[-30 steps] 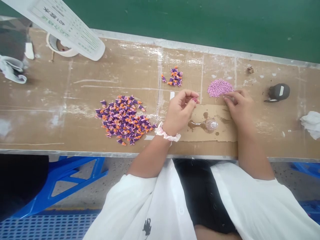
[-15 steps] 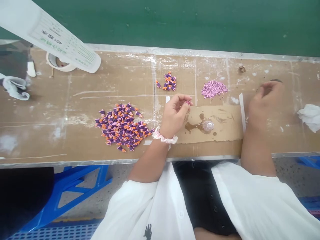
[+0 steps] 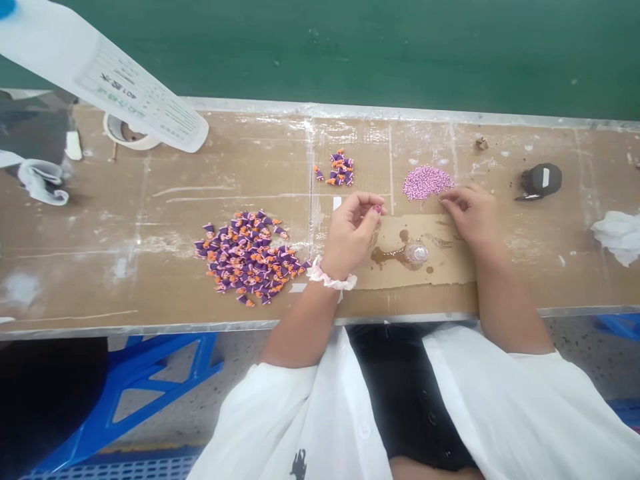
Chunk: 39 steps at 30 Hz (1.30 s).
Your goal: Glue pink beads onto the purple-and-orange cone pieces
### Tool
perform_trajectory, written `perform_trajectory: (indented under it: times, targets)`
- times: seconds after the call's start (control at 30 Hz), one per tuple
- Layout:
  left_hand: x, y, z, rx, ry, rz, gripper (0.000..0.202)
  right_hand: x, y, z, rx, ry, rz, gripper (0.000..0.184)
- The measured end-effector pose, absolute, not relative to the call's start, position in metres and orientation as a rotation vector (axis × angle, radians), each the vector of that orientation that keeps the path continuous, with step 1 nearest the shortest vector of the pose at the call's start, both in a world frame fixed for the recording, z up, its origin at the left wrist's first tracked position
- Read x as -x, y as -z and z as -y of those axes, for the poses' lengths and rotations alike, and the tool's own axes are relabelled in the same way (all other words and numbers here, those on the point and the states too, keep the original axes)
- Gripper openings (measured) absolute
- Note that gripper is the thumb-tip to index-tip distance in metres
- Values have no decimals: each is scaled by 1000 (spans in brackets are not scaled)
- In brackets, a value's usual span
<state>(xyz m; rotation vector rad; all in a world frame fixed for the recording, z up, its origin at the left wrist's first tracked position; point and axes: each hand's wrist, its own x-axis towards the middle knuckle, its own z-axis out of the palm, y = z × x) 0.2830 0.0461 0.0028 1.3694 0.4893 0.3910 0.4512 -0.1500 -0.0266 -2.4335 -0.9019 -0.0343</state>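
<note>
My left hand (image 3: 351,230), with a white scrunchie (image 3: 330,275) at its wrist, is closed in a pinch beside the cardboard strip (image 3: 445,270). A dark pink spot shows at its fingertips; what they hold is too small to make out. My right hand (image 3: 470,212) has thumb and forefinger together at the right edge of a pile of tiny pink beads (image 3: 426,183); anything between them is hidden. On the strip lies a clear, shiny blob (image 3: 415,253) with a brown wet streak. A large heap of small purple, orange and pink figures (image 3: 250,257) lies left of my left hand.
A smaller cluster of figures (image 3: 341,168) lies behind my left hand. A black rounded object with a white label (image 3: 544,180) and a crumpled white tissue (image 3: 617,237) are at right. A white bottle (image 3: 145,97) leans over a tape roll (image 3: 131,137) at the back left.
My right hand has moved left from the black rounded object to the edge of the bead pile. My left hand has kept its pinch in nearly the same place.
</note>
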Motion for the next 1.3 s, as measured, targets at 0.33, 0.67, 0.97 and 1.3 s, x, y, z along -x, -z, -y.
perform_trajectory:
  times: [0.33,0.67,0.97,1.3]
  targets:
    - [-284,2,-43,-1388,-347,-476,8,-456,44,141,2595,80,801,6]
    - [-284,2,-42,-1379,-319,-474,6,-457,30,162,2409,124,833,9]
    - [-284,2,-40,-1391,-308,-451,7,-462,52,148,2517,195,947,7]
    - [-273,-11,-26,-1295,-101,-223,27,-407,7,145,2023,414,1193,5]
